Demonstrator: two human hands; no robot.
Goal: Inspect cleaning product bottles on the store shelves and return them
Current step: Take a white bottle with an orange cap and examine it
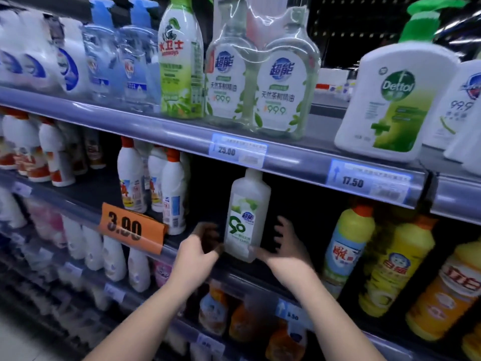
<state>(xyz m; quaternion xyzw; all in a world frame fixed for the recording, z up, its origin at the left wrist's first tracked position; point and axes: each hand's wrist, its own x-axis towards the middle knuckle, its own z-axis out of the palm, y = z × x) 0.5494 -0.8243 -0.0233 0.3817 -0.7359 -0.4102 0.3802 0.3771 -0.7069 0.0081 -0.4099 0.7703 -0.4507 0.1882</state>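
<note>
A translucent white bottle (246,217) with a green and white label stands slightly tilted at the front of the middle shelf (187,252). It sits in a dark gap between other bottles. My left hand (201,247) is just left of its lower half, fingers loosely curled beside it and not wrapped round it. My right hand (285,247) is at its lower right, fingers spread apart, with the thumb touching the bottle's bottom corner. Both hands are blurred.
White bottles with orange caps (173,194) stand left of the gap and yellow bottles (347,246) stand to its right. The upper shelf carries a twin pack of clear bottles (263,82) and a Dettol pump bottle (390,100). An orange 3.90 price tag (131,227) sticks out from the shelf edge.
</note>
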